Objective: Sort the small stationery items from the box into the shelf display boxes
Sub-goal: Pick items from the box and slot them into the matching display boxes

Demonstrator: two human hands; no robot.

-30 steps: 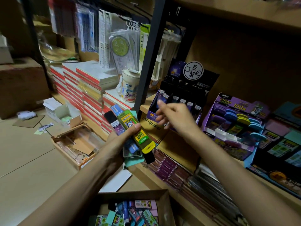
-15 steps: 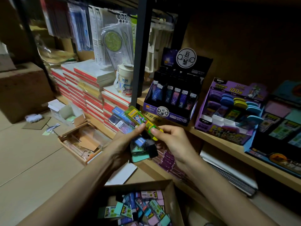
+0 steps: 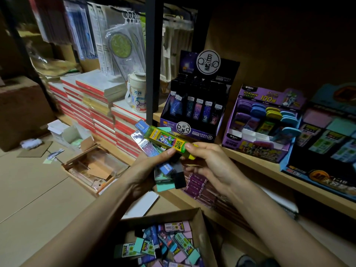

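Observation:
My left hand [image 3: 143, 170] grips a fanned bunch of small lead cases [image 3: 165, 169], blue, teal and black. A green-yellow case [image 3: 165, 142] lies on top of the bunch, and my right hand [image 3: 208, 162] pinches its right end between thumb and fingers. Below, a brown cardboard box [image 3: 200, 224] holds several loose cases in teal, pink and purple. On the wooden shelf stand a black constellation display box [image 3: 194, 130], a purple display box [image 3: 256, 149] with coloured cases, and a blue display box [image 3: 325, 151] at the right.
A black shelf post [image 3: 152, 58] rises behind the hands. Stacks of red-edged notebooks [image 3: 92, 105] and a white cup [image 3: 137, 97] sit left of it. An open tray box [image 3: 96, 166] and a white carton [image 3: 67, 133] lie on the floor.
My right hand came back from the black display box to the bunch and took hold of the green-yellow case's end. The view shifted down and left.

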